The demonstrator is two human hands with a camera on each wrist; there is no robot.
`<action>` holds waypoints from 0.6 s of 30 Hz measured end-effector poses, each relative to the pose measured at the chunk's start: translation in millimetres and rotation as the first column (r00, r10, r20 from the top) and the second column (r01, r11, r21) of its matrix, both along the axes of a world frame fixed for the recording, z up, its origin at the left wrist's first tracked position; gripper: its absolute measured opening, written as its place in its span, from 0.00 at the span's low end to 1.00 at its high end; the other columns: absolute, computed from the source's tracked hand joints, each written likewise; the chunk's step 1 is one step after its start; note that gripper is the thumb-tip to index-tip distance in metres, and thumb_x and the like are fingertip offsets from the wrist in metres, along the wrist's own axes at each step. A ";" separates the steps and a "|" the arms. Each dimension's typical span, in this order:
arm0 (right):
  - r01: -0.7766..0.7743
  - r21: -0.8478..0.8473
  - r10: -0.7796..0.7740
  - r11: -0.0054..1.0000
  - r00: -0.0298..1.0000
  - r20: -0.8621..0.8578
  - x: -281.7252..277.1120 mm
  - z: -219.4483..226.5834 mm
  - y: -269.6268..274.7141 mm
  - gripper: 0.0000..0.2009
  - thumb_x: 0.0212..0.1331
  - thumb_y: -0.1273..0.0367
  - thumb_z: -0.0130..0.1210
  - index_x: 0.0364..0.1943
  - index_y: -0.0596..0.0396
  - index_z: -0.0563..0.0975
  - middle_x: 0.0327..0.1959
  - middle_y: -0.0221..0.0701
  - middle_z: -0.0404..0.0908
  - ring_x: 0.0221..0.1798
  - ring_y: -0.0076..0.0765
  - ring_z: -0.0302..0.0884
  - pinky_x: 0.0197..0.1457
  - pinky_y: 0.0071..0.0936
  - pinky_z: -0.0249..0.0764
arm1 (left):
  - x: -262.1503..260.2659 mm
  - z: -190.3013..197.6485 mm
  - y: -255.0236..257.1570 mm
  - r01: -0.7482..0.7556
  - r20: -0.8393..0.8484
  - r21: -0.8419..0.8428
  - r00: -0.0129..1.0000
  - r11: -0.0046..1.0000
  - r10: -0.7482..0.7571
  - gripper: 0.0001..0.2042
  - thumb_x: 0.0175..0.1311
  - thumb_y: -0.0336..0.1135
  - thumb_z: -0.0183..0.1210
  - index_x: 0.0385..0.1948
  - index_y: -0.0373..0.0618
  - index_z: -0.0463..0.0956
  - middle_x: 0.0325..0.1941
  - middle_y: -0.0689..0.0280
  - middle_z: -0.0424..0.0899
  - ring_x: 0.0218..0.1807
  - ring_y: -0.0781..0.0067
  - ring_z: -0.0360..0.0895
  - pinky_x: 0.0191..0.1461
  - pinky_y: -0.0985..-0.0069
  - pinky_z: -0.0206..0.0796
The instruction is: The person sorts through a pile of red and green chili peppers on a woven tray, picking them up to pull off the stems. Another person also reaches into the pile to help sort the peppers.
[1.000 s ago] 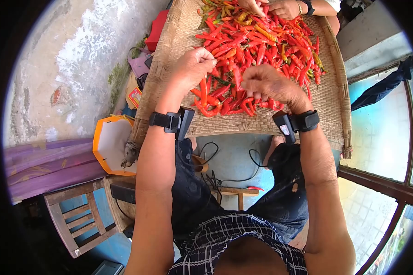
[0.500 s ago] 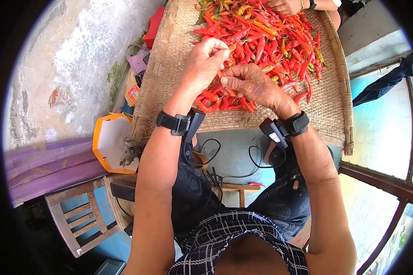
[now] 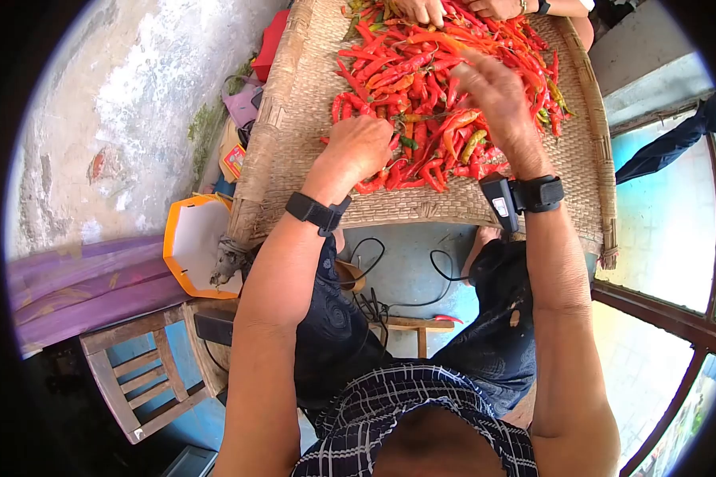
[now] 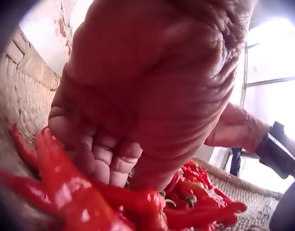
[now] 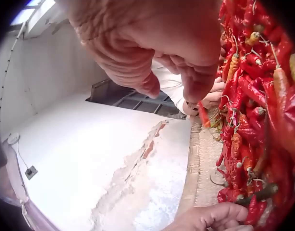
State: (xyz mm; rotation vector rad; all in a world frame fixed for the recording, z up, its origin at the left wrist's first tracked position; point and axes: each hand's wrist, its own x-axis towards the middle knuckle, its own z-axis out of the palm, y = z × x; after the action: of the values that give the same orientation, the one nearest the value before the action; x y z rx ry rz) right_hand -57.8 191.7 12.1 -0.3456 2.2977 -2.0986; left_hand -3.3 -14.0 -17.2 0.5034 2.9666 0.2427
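On woven tray (image 3: 310,71), 12 o'clock: red chilies (image 3: 422,79) piled. Left hand (image 3: 359,147) curled on chilies at pile's near edge; right hand (image 3: 493,87) raised above pile, pinching one chili (image 5: 203,114). Orange-rimmed bin (image 3: 195,250) at 9 o'clock; cracked wall (image 3: 127,95) at 10; window (image 3: 668,230) at 3.

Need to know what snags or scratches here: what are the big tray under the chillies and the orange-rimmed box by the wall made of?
The tray looks like woven bamboo or cane: tan, matt, with a plaited weave and a bound rim. The orange-rimmed box seems to be cardboard or thin plastic, with a smooth white inside; I cannot tell which. The chillies are glossy fresh pods.
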 end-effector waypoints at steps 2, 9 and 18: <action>-0.120 0.222 0.138 0.968 0.988 -0.066 3.6 -13.1 -2.0 0.17 0.59 0.65 0.56 0.48 0.61 0.76 0.31 0.30 0.79 0.31 0.23 0.75 0.33 0.23 0.73 | -6.2 4.8 -3.8 -0.047 0.062 0.193 0.997 0.980 0.036 0.09 0.52 0.38 0.59 0.25 0.42 0.77 0.23 0.59 0.79 0.32 0.62 0.78 0.36 0.67 0.68; -0.308 0.184 0.303 0.933 0.951 0.057 29.2 -13.7 -25.1 0.14 0.57 0.63 0.59 0.40 0.61 0.78 0.24 0.28 0.76 0.28 0.22 0.71 0.32 0.23 0.70 | -4.2 38.2 -2.4 -0.362 0.371 0.821 0.926 0.441 0.069 0.08 0.61 0.40 0.55 0.37 0.48 0.73 0.29 0.75 0.75 0.29 0.87 0.67 0.31 0.87 0.61; -0.288 0.280 0.309 0.916 0.950 -0.033 27.0 -17.8 -27.9 0.10 0.57 0.65 0.59 0.33 0.59 0.76 0.20 0.26 0.72 0.24 0.20 0.67 0.28 0.24 0.66 | -2.8 41.0 -10.6 -0.345 0.387 0.860 0.921 0.377 -0.038 0.09 0.61 0.39 0.55 0.37 0.45 0.73 0.29 0.72 0.75 0.30 0.85 0.69 0.34 0.84 0.63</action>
State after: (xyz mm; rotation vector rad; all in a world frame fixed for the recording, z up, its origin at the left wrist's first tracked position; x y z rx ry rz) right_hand -30.8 163.8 -5.7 -0.7268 2.3517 -1.6302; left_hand -6.0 -24.6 23.8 0.1816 2.2092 1.8665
